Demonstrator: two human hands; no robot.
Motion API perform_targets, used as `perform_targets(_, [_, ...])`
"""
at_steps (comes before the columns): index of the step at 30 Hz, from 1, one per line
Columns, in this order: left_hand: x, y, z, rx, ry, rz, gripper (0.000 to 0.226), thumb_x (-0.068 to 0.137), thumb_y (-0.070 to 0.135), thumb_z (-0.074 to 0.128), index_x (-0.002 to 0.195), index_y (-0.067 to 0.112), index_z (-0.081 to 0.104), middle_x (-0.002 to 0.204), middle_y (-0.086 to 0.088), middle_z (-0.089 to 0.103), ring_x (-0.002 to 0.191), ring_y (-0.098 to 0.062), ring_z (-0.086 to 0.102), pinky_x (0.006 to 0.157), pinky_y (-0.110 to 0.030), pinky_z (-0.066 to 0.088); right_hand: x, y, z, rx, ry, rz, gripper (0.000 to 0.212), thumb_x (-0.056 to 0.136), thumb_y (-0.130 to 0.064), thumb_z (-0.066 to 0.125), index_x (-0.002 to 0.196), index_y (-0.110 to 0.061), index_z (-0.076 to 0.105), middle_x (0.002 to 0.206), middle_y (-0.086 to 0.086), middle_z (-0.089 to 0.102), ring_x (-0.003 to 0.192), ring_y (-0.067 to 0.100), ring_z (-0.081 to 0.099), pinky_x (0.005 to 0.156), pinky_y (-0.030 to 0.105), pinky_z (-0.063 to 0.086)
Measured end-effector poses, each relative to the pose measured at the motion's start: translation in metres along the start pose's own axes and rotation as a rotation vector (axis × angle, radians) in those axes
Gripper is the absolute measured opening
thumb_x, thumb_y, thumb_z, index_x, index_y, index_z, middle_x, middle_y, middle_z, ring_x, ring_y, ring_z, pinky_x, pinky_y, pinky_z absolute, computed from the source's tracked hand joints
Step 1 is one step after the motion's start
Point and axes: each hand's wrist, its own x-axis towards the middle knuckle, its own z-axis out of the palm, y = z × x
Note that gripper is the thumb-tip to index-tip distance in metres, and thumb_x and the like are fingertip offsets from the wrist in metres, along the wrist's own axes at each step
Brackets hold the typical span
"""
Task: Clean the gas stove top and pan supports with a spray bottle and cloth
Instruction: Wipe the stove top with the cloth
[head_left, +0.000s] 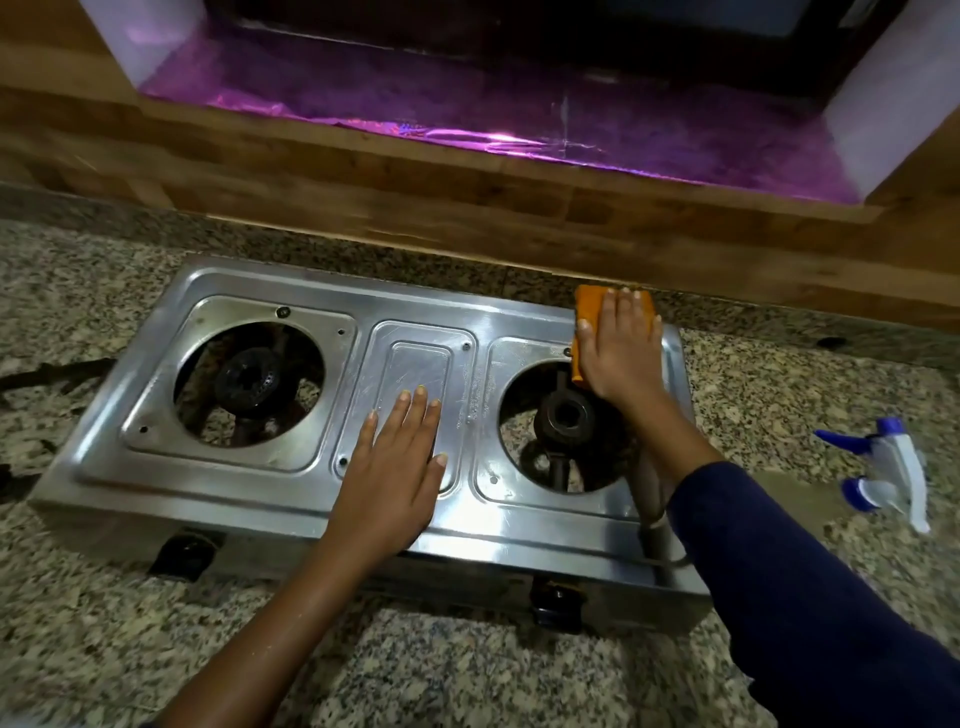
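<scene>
A steel two-burner gas stove (249, 478) sits on the granite counter with no pan supports on it. Both burners are bare: the left burner (254, 382) and the right burner (566, 415). My left hand (395, 467) lies flat with straight fingers on the stove's middle panel. My right hand (618, 353) presses an orange cloth (589, 304) flat against the stove's far right corner. The blue and white spray bottle (888, 467) lies on its side on the counter to the right of the stove.
The granite counter (467, 670) surrounds the stove. Two black knobs (556, 603) sit on the stove's front face. A wooden backsplash ledge (467, 208) runs behind, with purple foil (467, 109) lining a recess above it. A dark hose (52, 374) lies at the left.
</scene>
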Motion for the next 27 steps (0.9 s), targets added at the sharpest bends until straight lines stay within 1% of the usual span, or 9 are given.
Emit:
perform_targets(5, [-0.001,0.001,0.0,-0.04,0.017,0.005,0.063,0.099,0.046,0.015,0.157,0.021,0.009,0.164,0.006,-0.002,0.15,-0.007,-0.009,0.122,-0.039,-0.004,0.008,-0.052,0.01,0.022,-0.059,-0.211,0.065,0.103,-0.047,0.017,0.156,-0.011,0.008,0.164,0.01,0.006,0.151,0.023,-0.002,0.12,0.047,-0.005])
perform_targets(8, [-0.001,0.003,-0.001,-0.091,0.035,-0.003,0.064,0.097,0.044,0.015,0.156,0.021,0.012,0.164,0.006,0.001,0.15,-0.005,-0.008,0.123,-0.039,-0.002,0.003,-0.088,0.015,0.019,-0.094,-0.3,0.066,0.103,-0.049,0.016,0.156,-0.012,0.003,0.165,0.01,0.0,0.151,0.023,-0.007,0.12,0.046,-0.009])
perform_targets(11, [-0.001,0.002,-0.002,-0.189,0.105,-0.025,0.062,0.097,0.039,0.022,0.156,0.019,0.019,0.164,0.003,0.01,0.151,-0.007,0.001,0.123,-0.04,0.007,-0.017,-0.119,0.025,0.023,-0.104,-0.401,0.067,0.103,-0.049,0.019,0.156,-0.013,0.0,0.164,0.01,-0.006,0.151,0.023,-0.01,0.12,0.045,-0.01])
perform_targets(14, [-0.003,0.001,-0.006,-0.283,0.227,-0.054,0.06,0.096,0.035,0.026,0.153,0.017,0.027,0.162,0.001,0.021,0.15,-0.01,0.012,0.122,-0.038,0.016,-0.054,-0.136,0.032,0.041,-0.114,-0.478,0.067,0.103,-0.047,0.022,0.156,-0.013,0.001,0.164,0.009,-0.003,0.151,0.023,-0.008,0.121,0.048,-0.004])
perform_targets(18, [-0.006,0.002,-0.016,-0.465,0.379,-0.088,0.055,0.098,0.037,0.029,0.149,0.017,0.036,0.156,0.005,0.031,0.147,-0.009,0.023,0.12,-0.03,0.021,-0.116,-0.134,0.032,0.088,-0.146,-0.535,0.065,0.103,-0.045,0.022,0.157,-0.015,0.002,0.164,0.007,-0.002,0.151,0.02,-0.008,0.122,0.047,-0.002])
perform_targets(20, [-0.009,0.002,-0.021,-0.603,0.417,-0.121,0.053,0.099,0.041,0.028,0.147,0.021,0.038,0.155,0.009,0.032,0.146,-0.005,0.025,0.118,-0.022,0.02,-0.151,-0.131,0.029,0.106,-0.17,-0.564,0.064,0.103,-0.046,0.021,0.157,-0.016,0.002,0.164,0.005,-0.004,0.151,0.018,-0.01,0.122,0.044,-0.004])
perform_targets(22, [-0.011,-0.002,-0.027,-0.674,0.421,-0.14,0.052,0.1,0.044,0.029,0.147,0.024,0.039,0.155,0.009,0.034,0.145,-0.003,0.025,0.117,-0.017,0.02,-0.18,-0.129,0.026,0.12,-0.18,-0.588,0.064,0.103,-0.046,0.02,0.157,-0.016,0.004,0.164,0.003,-0.003,0.151,0.017,-0.01,0.121,0.042,-0.005])
perform_targets(24, [-0.014,-0.015,-0.033,-0.616,0.387,-0.12,0.051,0.101,0.043,0.03,0.146,0.023,0.041,0.155,0.008,0.035,0.145,-0.003,0.026,0.116,-0.02,0.023,-0.199,-0.127,0.024,0.12,-0.19,-0.596,0.063,0.103,-0.046,0.02,0.157,-0.018,0.003,0.165,0.001,-0.003,0.151,0.014,-0.011,0.121,0.04,-0.006])
perform_targets(27, [-0.02,-0.049,-0.041,-0.365,0.323,-0.028,0.048,0.101,0.036,0.037,0.144,0.017,0.047,0.153,0.0,0.042,0.145,-0.012,0.031,0.116,-0.034,0.029,-0.202,-0.127,0.02,0.13,-0.214,-0.572,0.064,0.103,-0.049,0.023,0.156,-0.022,-0.001,0.164,-0.003,-0.007,0.15,0.012,-0.013,0.121,0.038,-0.007])
